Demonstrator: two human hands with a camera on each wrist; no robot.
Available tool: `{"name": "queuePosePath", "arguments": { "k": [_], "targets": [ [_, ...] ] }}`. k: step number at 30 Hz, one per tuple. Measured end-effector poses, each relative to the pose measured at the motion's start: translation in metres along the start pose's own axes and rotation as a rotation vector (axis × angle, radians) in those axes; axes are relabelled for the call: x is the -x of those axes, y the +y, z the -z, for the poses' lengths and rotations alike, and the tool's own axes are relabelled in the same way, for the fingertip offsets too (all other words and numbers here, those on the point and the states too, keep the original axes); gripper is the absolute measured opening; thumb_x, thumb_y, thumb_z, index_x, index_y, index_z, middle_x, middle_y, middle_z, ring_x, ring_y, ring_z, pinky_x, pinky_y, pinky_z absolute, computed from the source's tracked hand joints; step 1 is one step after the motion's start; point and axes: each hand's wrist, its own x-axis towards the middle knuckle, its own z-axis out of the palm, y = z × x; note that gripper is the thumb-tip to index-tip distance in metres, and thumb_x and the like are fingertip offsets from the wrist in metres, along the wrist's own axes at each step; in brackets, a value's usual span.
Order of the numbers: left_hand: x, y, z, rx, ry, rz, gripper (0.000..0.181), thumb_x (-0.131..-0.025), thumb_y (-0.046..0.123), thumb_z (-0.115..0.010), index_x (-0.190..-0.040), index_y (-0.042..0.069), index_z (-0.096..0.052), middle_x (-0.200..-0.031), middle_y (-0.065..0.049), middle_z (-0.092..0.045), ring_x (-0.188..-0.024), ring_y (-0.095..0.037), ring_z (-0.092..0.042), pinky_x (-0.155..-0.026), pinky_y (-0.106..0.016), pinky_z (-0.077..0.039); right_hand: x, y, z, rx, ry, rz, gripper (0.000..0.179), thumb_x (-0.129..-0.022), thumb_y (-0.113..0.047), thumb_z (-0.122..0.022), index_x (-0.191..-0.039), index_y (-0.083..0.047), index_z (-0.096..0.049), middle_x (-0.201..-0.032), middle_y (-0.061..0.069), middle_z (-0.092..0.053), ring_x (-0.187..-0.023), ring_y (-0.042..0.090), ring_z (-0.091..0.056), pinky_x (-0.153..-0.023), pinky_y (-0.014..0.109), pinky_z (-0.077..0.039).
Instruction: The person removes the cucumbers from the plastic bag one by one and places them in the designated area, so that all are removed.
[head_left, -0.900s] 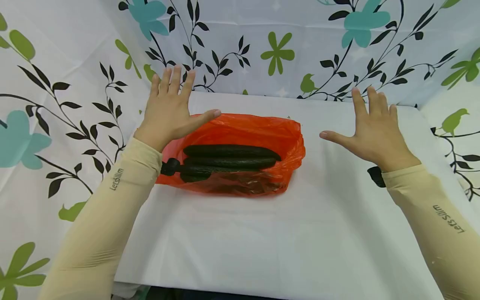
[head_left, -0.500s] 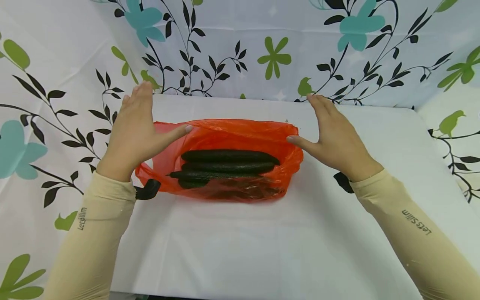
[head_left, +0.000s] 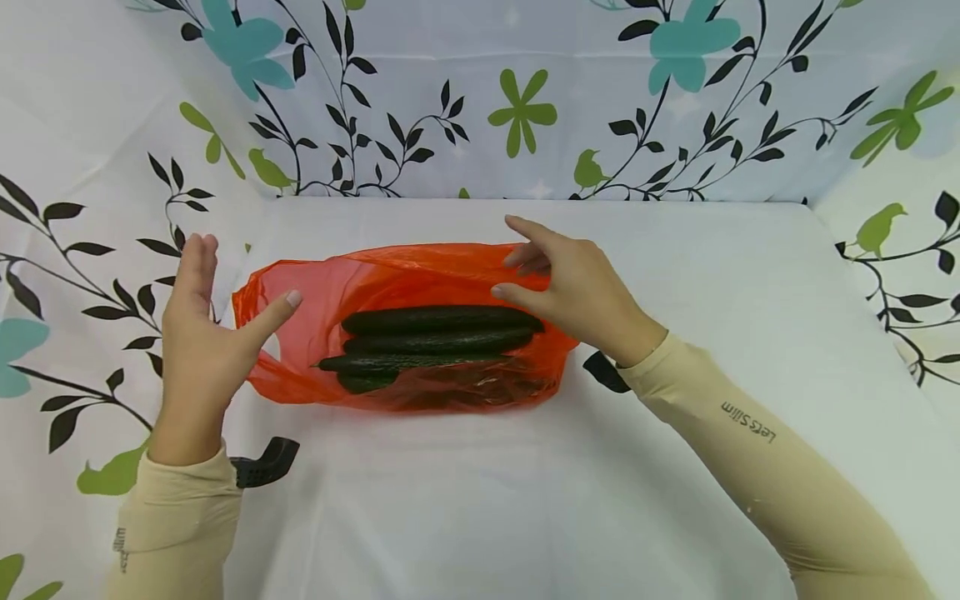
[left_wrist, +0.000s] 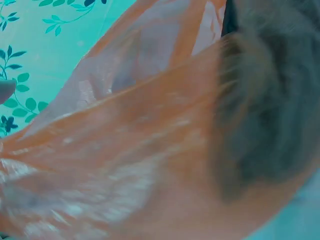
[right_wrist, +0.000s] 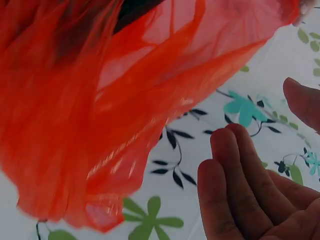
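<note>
A red, see-through plastic bag [head_left: 420, 271] lies on the white table with its mouth spread toward the left. Several long dark green cucumbers [head_left: 442, 320] lie side by side in it, the nearest ones partly covered by the film. My left hand [head_left: 197, 358] is at the bag's left end, fingers up and thumb spread, holding nothing. Over the bag's right part is my right hand [head_left: 592, 296], its fingers loosely bent and the thumb apart. The right wrist view shows its fingers [right_wrist: 240, 175] beside the bag [right_wrist: 165, 85]; in the left wrist view the bag [left_wrist: 120, 140] fills most of the picture.
The white table [head_left: 465, 500] extends in front of the bag and to its right. A patterned cloth [head_left: 420, 75] with leaves, flowers and birds stands behind and at both sides. A black wrist camera [head_left: 270, 464] juts out by the left wrist, another black camera [head_left: 606, 372] by the right.
My right hand has come in from the right to over the bag's right part. My left hand has moved left and nearer to me, uncovering the bag's left end. The cucumbers stay inside.
</note>
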Motion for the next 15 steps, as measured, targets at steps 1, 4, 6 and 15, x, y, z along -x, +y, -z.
{"name": "queuePosePath", "arguments": {
  "k": [1, 4, 6, 15],
  "targets": [
    [0.002, -0.004, 0.0, 0.062, 0.024, 0.002, 0.1, -0.09, 0.026, -0.076, -0.163, 0.026, -0.009, -0.165, 0.014, -0.019, -0.151, -0.005, -0.014, -0.122, -0.031, -0.013, -0.002, -0.002, -0.003, -0.027, -0.015, -0.002, 0.078, -0.087, -0.035, -0.08, -0.153, -0.011, -0.045, -0.114, 0.001, -0.072, -0.103, 0.017, -0.067, -0.095, 0.036, -0.053],
    [0.009, -0.015, -0.002, 0.321, 0.09, 0.018, 0.098, -0.088, 0.009, -0.077, -0.163, 0.021, -0.015, -0.165, 0.008, -0.024, -0.15, -0.007, -0.019, -0.118, -0.021, -0.018, -0.006, -0.008, -0.012, -0.106, -0.065, -0.001, 0.071, -0.088, -0.032, -0.08, -0.149, -0.011, -0.05, -0.109, -0.002, -0.073, -0.097, 0.011, -0.068, -0.093, 0.033, -0.052],
    [0.015, -0.023, -0.005, 0.49, 0.129, 0.044, 0.098, -0.086, 0.001, -0.076, -0.163, 0.018, -0.017, -0.165, 0.004, -0.026, -0.15, -0.009, -0.022, -0.116, -0.018, -0.021, -0.009, -0.012, -0.019, -0.153, -0.107, 0.0, 0.067, -0.088, -0.03, -0.08, -0.146, -0.009, -0.053, -0.106, -0.004, -0.074, -0.094, 0.008, -0.068, -0.091, 0.031, -0.053],
    [0.042, -0.052, -0.033, 0.963, 0.141, 0.222, 0.081, -0.09, -0.009, -0.067, -0.159, 0.006, -0.028, -0.16, -0.008, -0.035, -0.144, -0.018, -0.037, -0.106, -0.023, -0.042, -0.017, -0.012, -0.054, -0.277, -0.271, -0.014, 0.055, -0.092, -0.022, -0.076, -0.142, -0.007, -0.058, -0.101, -0.008, -0.074, -0.093, 0.006, -0.069, -0.08, 0.028, -0.056]
  ]
}}
